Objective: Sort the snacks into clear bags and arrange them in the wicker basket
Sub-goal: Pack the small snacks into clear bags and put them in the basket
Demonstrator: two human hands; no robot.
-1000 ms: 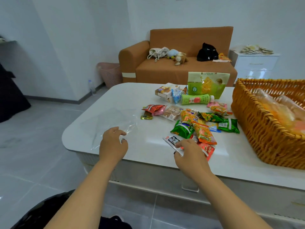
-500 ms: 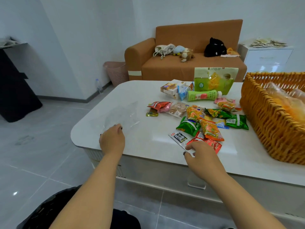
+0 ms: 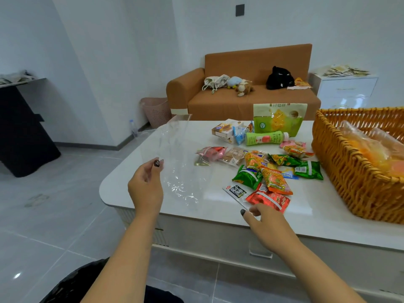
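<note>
Right now the left hand [image 3: 145,189] is raised over the near left corner of the white table [image 3: 306,206], thumb and forefinger pinching the edge of a clear plastic bag [image 3: 177,154] that hangs up in the air, its lower part crumpled on the tabletop. The right hand [image 3: 265,224] lies at the table's front edge, fingers curled, pinching a white sachet with a black label [image 3: 235,191] that lies flat beside a red snack packet [image 3: 267,199]. Beyond them a loose heap of orange and green snack packets [image 3: 275,167] spreads toward a green drink bottle [image 3: 265,138] lying on its side. The wicker basket [image 3: 354,171] stands at the right, already holding filled clear bags [image 3: 371,147].
</note>
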